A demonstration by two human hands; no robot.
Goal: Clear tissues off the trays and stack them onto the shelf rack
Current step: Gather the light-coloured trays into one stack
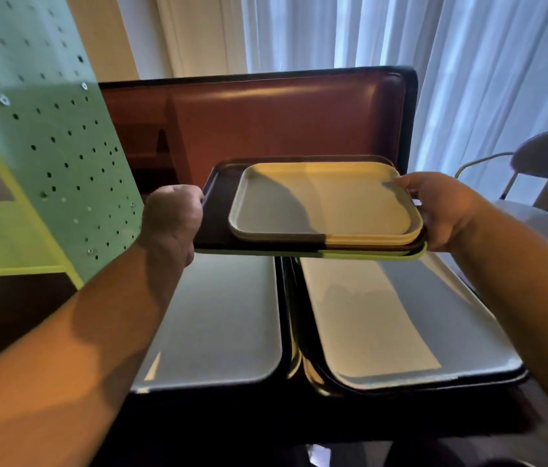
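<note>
White curtains (350, 32) behind a brown booth seat (265, 119); two hands lift a stack of trays.

Left hand (173, 217) grips the stack's (319, 203) left edge, fingers curled round the dark tray (215, 214); right hand (441, 210) grips the right edge, thumb on the top pale tray; stack held level in the air above more trays (383, 318) on the table; green pegboard rack (47, 146) stands at left.

Dim, backlit (wide-angle edge warp)
</note>
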